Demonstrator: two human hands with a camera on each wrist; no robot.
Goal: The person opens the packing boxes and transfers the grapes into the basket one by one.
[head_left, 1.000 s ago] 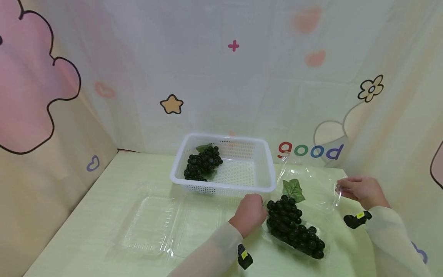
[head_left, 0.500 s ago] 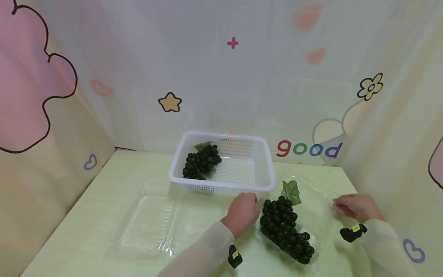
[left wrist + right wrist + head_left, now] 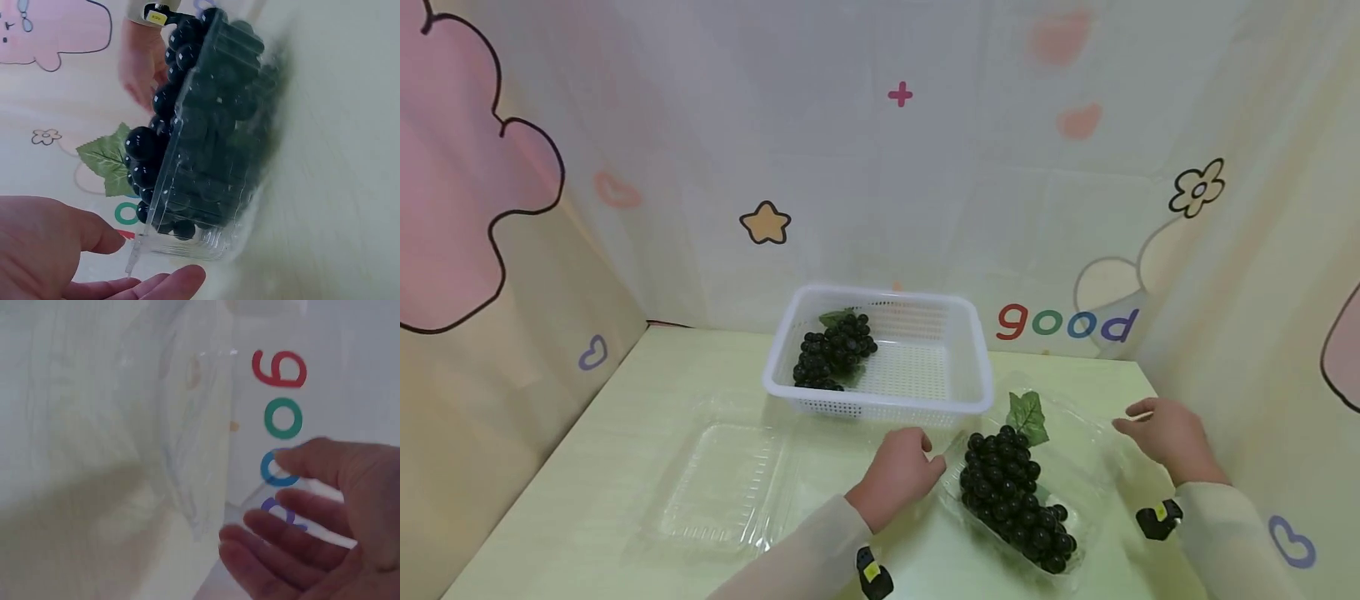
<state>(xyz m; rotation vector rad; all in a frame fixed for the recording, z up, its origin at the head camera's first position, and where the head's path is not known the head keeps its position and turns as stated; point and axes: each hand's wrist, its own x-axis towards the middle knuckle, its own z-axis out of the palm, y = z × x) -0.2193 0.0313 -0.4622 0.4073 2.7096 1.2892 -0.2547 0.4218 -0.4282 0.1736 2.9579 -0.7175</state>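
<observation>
A bunch of dark grapes (image 3: 1003, 492) with a green leaf (image 3: 1028, 417) lies in a clear plastic clamshell box (image 3: 212, 181); its lid (image 3: 1075, 425) is folded back to the right. My left hand (image 3: 898, 471) is at the box's left corner. In the left wrist view, its thumb and fingers stand parted around the rim corner without a visible pinch. To the right of the lid hovers my right hand (image 3: 1168, 437). The right wrist view has its fingers (image 3: 300, 550) loosely bent, with nothing between them and the thumb.
A white plastic basket (image 3: 880, 404) with more dark grapes (image 3: 835, 350) and a leaf stands at the back. Another clear clamshell box (image 3: 722, 475) lies opened flat on the left of the table (image 3: 595, 467). Printed curtains (image 3: 880, 183) hang behind and at the sides.
The right hand lowered the lid's right edge, then let go and rose slightly. My left hand loosened from the box's corner and drew left. The box with grapes shifted slightly left and towards me.
</observation>
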